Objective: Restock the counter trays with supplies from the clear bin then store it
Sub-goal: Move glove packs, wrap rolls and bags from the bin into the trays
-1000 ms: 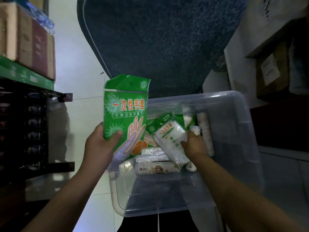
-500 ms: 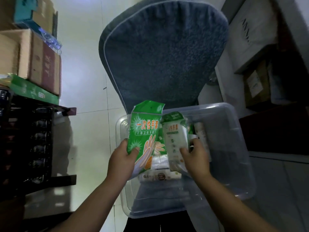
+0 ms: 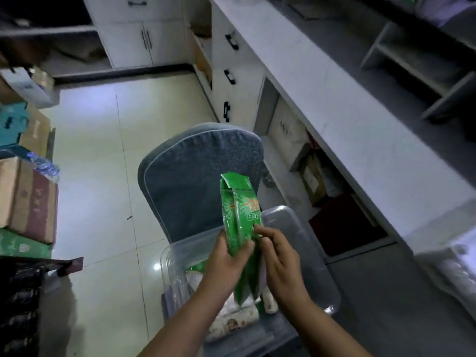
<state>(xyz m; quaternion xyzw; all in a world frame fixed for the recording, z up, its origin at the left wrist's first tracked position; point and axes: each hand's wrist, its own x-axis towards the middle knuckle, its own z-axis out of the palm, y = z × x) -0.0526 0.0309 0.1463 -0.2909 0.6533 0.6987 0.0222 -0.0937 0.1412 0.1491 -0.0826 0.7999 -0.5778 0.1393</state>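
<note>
The clear plastic bin [image 3: 306,243] rests on the seat of a chair in front of me. Several packets remain inside it, among them a white roll pack [image 3: 234,322]. I hold green glove packets [image 3: 238,215] upright above the bin, pressed together edge-on. My left hand [image 3: 226,264] grips them from the left. On the right side, my right hand [image 3: 280,258] has its fingers on the same stack. Whether the stack is two packets or more is hard to tell.
The grey padded chair back [image 3: 195,176] stands just beyond the bin. A white counter [image 3: 334,104] runs along the right, with drawers [image 3: 231,78] and open shelves holding boxes below. Cardboard boxes [image 3: 28,199] stack on a rack at left. Pale tiled floor [image 3: 103,176] lies between.
My right hand lifted the second green-and-white packet from the bin and brought it against the packet in my left hand. Both hands rose, and my view lifted towards the counter.
</note>
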